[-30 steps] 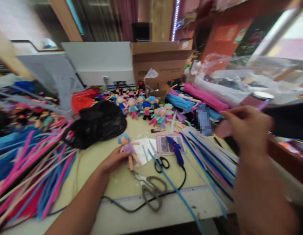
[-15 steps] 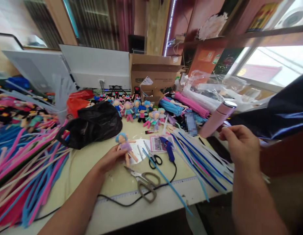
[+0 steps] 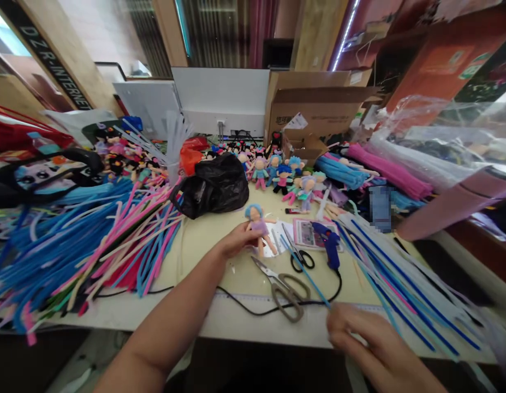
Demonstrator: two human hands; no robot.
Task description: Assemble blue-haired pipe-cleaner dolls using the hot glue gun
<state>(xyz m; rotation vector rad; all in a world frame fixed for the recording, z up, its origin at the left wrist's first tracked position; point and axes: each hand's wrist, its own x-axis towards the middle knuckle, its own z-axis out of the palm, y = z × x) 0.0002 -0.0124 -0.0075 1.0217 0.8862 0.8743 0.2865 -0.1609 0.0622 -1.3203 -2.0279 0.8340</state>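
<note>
My left hand is closed on a small fuzzy doll with blue hair and a lilac top, held just above the table. Low at the table's front edge, my right hand is curled and blurred by motion, its fingers closed at the near end of a light-blue pipe cleaner. That end is hidden behind the hand. Between the hands lie large scissors with grey-brown handles and smaller black-handled scissors. A blue glue gun rests on a pink-edged card.
Pipe cleaners are heaped at left; more strands lie at right. A black plastic bag and finished dolls stand behind. A pink flask stands at right. The black cord crosses the table front.
My right hand has come from beside the flask down and left to the blue pipe cleaner. The view has turned left. My left hand keeps hold of the doll.
</note>
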